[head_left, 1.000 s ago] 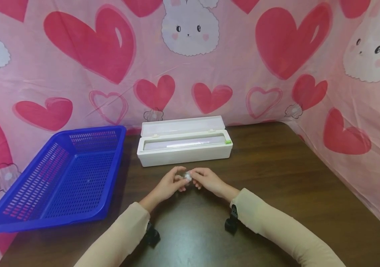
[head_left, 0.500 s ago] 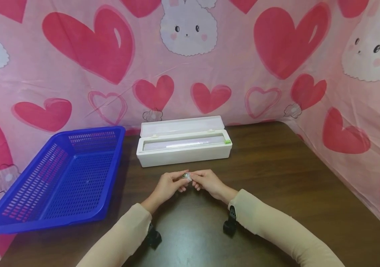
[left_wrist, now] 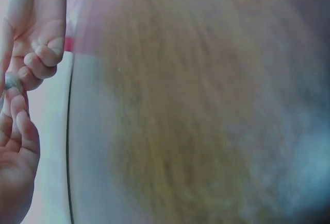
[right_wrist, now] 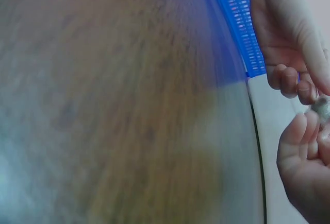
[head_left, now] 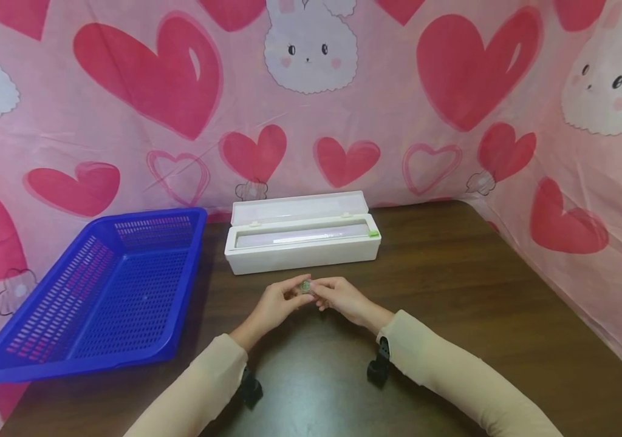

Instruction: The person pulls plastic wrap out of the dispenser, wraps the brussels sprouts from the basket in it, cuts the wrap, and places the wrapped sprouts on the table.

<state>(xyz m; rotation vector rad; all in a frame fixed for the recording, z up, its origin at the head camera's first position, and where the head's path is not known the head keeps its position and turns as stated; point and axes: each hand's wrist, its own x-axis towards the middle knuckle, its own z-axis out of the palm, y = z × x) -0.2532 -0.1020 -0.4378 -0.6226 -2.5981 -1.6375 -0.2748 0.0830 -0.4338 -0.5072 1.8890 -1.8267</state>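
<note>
In the head view, a small roundish greenish thing (head_left: 305, 286) with a shiny, clear-looking surface is between the two hands, just in front of the white box. My left hand (head_left: 273, 305) pinches it between thumb and forefinger. From the other side, the fingertips of my right hand (head_left: 347, 301) pinch its edge. The left wrist view catches part of the small thing (left_wrist: 12, 82) at its left border. At the right border of the right wrist view, the same thing (right_wrist: 320, 108) looks grey-green, partly hidden by fingers. What it is, I cannot tell.
A long white box (head_left: 302, 258) with a raised lid (head_left: 300, 208) and a green tab (head_left: 373, 233) stands behind the hands. To the left is a large blue plastic basket (head_left: 125, 309). Both rest on a dark wooden table (head_left: 453, 291), before a pink heart-patterned cloth (head_left: 387, 109).
The small thing showed whitish between the fingers earlier; now its green part faces up. The left fingers have closed in on it from a looser hold. Box and basket stay put.
</note>
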